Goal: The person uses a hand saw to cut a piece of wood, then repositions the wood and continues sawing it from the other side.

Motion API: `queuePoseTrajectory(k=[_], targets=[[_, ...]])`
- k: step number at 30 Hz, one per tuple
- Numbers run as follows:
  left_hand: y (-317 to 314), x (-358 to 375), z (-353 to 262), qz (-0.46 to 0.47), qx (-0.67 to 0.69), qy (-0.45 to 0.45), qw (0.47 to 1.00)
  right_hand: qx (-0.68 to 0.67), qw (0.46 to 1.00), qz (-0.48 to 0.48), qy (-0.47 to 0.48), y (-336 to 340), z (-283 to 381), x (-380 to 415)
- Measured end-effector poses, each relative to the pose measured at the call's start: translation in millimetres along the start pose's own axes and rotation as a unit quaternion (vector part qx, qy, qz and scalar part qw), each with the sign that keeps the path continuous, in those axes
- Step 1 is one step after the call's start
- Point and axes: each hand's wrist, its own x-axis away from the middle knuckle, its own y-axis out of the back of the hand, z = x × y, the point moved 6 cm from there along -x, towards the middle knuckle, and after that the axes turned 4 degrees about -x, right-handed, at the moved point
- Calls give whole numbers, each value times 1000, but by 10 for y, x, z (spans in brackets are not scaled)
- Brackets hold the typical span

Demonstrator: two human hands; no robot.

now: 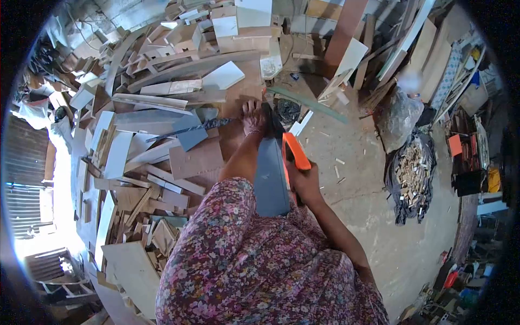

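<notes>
Near the middle of the head view, my right hand (305,179) is wrapped round the orange handle (297,153) of a hand saw. Beside it a long grey board (270,179) reaches back toward my lap. My left hand (253,118) lies with its fingers spread on a brown board (235,96), just left of a dark piece (272,120) at the far end of the grey board. Where the saw's blade meets the work cannot be made out. Left of my left hand a dark, narrow tool (189,129) rests across a small blue-grey panel (193,135).
Stacked boards and offcuts (157,184) crowd the left and the back. A green strip (309,104) and a dark coil (287,110) lie ahead. On the right are a dark sack of wood scraps (413,176), clear plastic (403,114) and a cluttered rack (468,151).
</notes>
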Motion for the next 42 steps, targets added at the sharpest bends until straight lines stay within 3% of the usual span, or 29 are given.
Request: queuePoseTrajectory(k=[4, 6, 10, 12, 13, 14, 16, 20, 22, 26, 28, 30, 32, 36, 38, 39, 40, 42], targets=[[28, -11, -21, -59, -27, -27, 998, -68, 997, -33, -2, 111, 13, 250], [-8, 12, 9, -40, -42, 2, 998, 15, 999, -25, 37, 15, 74, 160], [-21, 36, 10, -52, -77, -7, 996, 6, 997, -48, 61, -136, -124, -451], [-236, -2, 109, -98, -58, -60, 992, -2, 996, -65, 61, -157, -141, -477], [-127, 72, -7, -86, -136, -154, 975, -3, 995, -77, 58, -123, -137, -466], [-26, 96, -95, -93, -129, -165, 973, -3, 994, -90, 65, -70, -124, -413], [-47, -6, -18, -25, -66, -33, 997, 12, 996, -68, 52, -61, -111, -218], [-136, 1, 84, -24, -22, -20, 999, 23, 999, -33, 32, 148, 110, 312], [-10, 11, 22, 0, -88, 15, 996, -17, 999, -27, -28, 194, -6, 344], [-152, -6, 87, 0, -48, -34, 998, -13, 995, -70, 70, -1, -127, -50], [-184, 50, 133, -155, -94, -70, 981, -1, 993, -73, 94, -102, -92, -350], [-196, 38, 167, -145, -61, -92, 983, 4, 996, -66, 55, -151, -29, -429], [-190, -31, 23, 47, -135, -109, 984, 17, 998, -60, 17, -128, -41, -374], [-379, -12, 190, 29, -96, -41, 994, -14, 997, -60, 49, 51, -16, 144], [-247, -16, 158, -32, -135, -11, 990, -19, 997, -58, 45, 87, -34, 291], [-86, -25, 68, 32, -149, 8, 988, -27, 997, -61, 28, 90, -97, 307], [-193, -2, 133, 32, -149, 9, 988, -35, 997, -63, 13, 94, -152, 303], [-254, 75, 173, -114, -145, -59, 981, -20, 998, -58, 29, 3, -192, 109]])
